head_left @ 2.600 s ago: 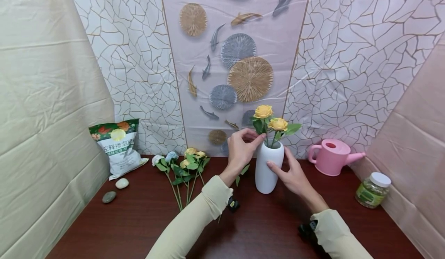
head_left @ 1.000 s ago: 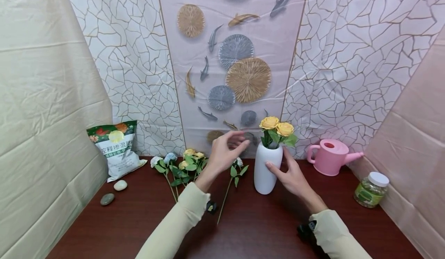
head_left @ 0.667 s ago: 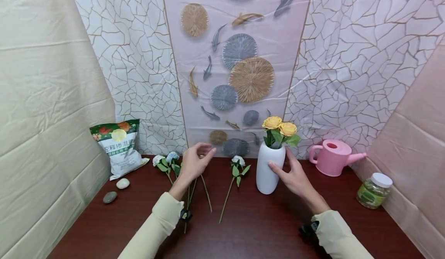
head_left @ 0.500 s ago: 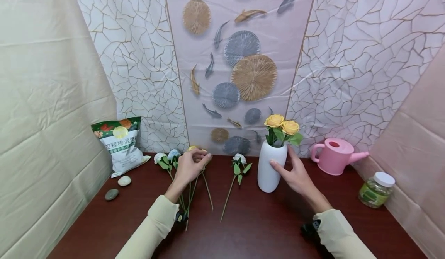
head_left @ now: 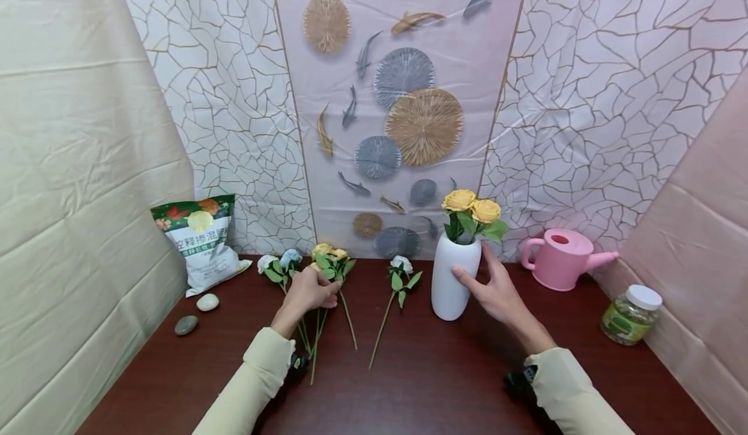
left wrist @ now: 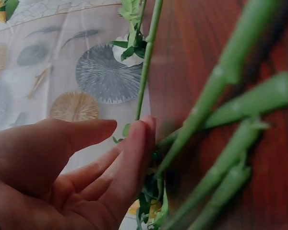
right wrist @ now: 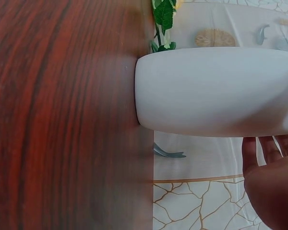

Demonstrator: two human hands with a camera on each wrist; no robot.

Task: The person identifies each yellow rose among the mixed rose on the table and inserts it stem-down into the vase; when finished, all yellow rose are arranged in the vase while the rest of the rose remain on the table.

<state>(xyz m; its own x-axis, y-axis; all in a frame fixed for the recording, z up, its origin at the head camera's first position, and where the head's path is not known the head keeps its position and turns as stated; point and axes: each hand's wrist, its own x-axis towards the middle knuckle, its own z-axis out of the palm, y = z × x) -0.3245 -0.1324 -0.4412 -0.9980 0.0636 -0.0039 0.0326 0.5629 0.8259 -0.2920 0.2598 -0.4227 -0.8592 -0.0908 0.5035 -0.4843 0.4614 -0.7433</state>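
Note:
A white vase [head_left: 456,282] stands upright with two yellow roses [head_left: 472,206] in it. My right hand [head_left: 501,297] holds its right side, thumb across the front and fingers behind; in the right wrist view the fingers [right wrist: 269,149] lie along the vase wall. My left hand [head_left: 310,293] is low over the flowers lying at the left, among them yellow roses [head_left: 330,251], a blue rose [head_left: 290,258] and a white rose [head_left: 267,263]. In the left wrist view a gap parts its thumb from the fingers [left wrist: 134,158], beside green stems [left wrist: 201,105]. Nothing is held there.
A single white rose [head_left: 400,264] lies between the hands. A pink watering can [head_left: 562,260] and a lidded jar [head_left: 632,315] stand at the right. At the left are a fertilizer bag [head_left: 201,247] and two pebbles [head_left: 207,302]. A patterned cloth [head_left: 403,227] hangs behind.
My left hand has left the roses at the vase mouth, moved left and come down to the lying flowers. The yellow roses sit lower in the vase. My right hand stays on it.

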